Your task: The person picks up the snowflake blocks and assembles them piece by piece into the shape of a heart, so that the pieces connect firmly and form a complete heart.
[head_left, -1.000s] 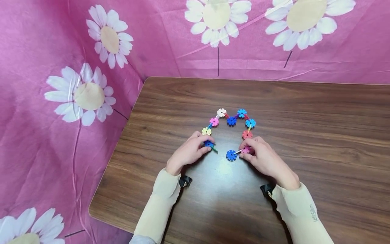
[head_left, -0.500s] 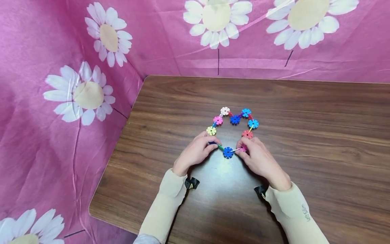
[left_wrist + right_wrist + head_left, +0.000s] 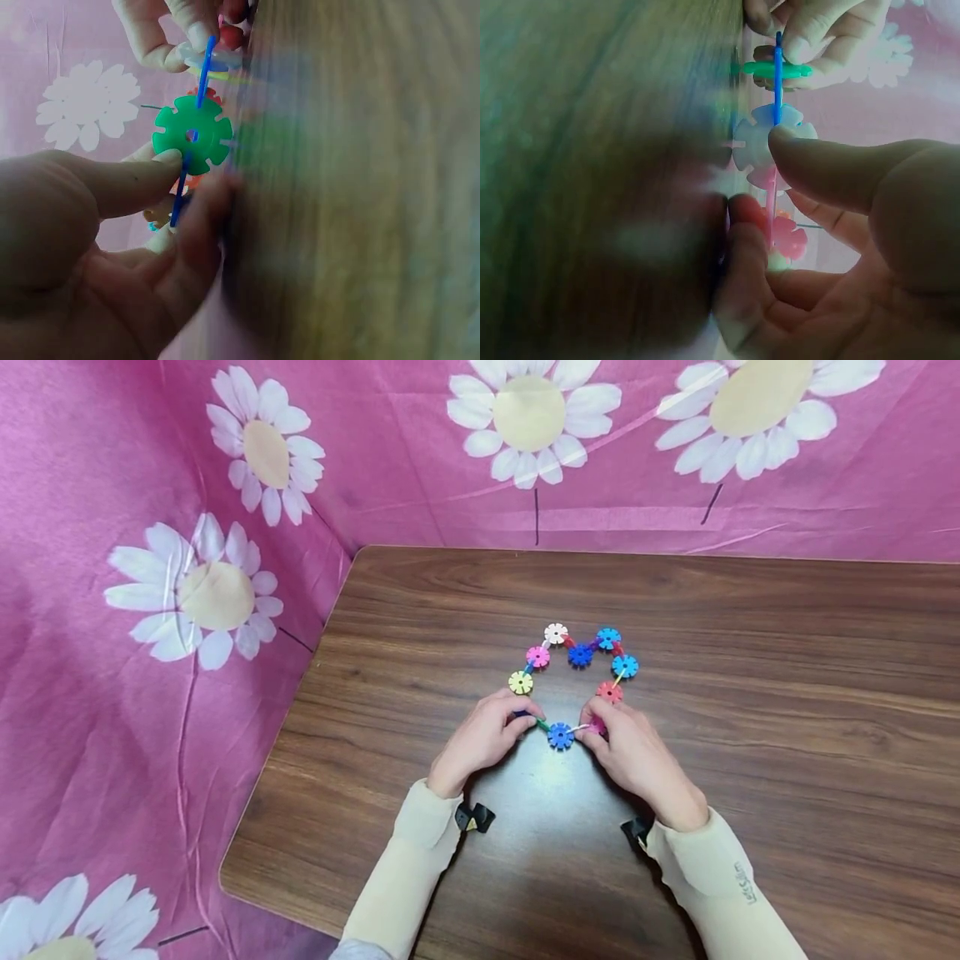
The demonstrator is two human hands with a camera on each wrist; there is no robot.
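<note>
A chain of colourful notched interlocking discs lies on the table as a ring. My left hand (image 3: 483,737) pinches a dark blue disc (image 3: 180,196), seen edge-on between thumb and fingers in the left wrist view. A green disc (image 3: 191,133) is slotted onto it, with my thumb tip at its edge. At the ring's near side, a blue disc (image 3: 560,736) meets this green disc and a white disc (image 3: 751,146). My right hand (image 3: 637,750) grips a pink disc (image 3: 771,217) beside the white one, its thumb against the white disc's edge.
Farther round the ring are a yellow disc (image 3: 521,682), a white disc (image 3: 556,634), light blue discs and a red disc (image 3: 609,692). The wooden table (image 3: 810,693) meets a pink daisy-print cloth (image 3: 390,460) behind and at the left.
Both hands have come closer together, bringing the green disc up to the near blue disc and closing the gap between chain ends. Over the last half second they have barely shifted.
</note>
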